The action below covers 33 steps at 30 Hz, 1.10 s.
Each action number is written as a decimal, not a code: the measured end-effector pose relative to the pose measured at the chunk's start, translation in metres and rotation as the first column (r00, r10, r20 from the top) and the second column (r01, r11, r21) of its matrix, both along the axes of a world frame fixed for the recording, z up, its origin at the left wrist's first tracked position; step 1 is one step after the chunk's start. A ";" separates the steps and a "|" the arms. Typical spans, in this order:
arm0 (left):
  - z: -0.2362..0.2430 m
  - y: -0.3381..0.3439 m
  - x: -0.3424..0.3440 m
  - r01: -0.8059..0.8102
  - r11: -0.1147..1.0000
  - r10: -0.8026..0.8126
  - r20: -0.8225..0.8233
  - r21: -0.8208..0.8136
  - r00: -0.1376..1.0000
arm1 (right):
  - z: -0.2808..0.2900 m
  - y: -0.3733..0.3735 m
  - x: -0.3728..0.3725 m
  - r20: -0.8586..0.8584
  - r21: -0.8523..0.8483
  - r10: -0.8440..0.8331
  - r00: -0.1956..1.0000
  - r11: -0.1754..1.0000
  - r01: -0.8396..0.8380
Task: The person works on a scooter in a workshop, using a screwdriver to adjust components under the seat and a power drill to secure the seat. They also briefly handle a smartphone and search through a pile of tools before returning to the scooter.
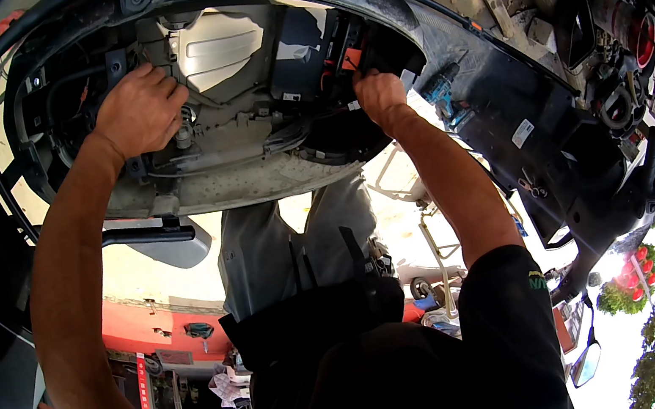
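Both hands reach into the open body of a scooter (255,177), where a metal frame, cables and a spring show. My left hand (141,110) is closed at the left side of the cavity, beside a black bracket (115,65). Its fingertips point down and whatever they hold is hidden. At the right side, my right hand (381,95) is closed with fingers bent, just below an orange part (352,57) among dark cables. I cannot make out what lies in its grip. Between the hands sit a black box (305,50) and a pale, ribbed panel (222,50).
A teal cordless drill (440,92) lies on the scooter's footboard, right of my right hand. Farther along are pliers-like hand tools (532,187). The handlebar side has a mirror (586,365). Cluttered parts and a red-rimmed container (644,39) stand at the right.
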<state>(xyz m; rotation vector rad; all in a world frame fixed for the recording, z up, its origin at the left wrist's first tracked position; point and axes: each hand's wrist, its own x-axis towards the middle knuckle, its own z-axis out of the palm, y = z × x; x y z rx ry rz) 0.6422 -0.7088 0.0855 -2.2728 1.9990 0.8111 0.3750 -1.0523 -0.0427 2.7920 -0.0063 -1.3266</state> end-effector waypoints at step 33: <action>-0.004 0.007 -0.001 0.012 1.000 -0.012 -0.015 0.016 1.000 | -0.007 0.005 0.017 -0.155 -0.110 0.047 0.987 0.992 -0.065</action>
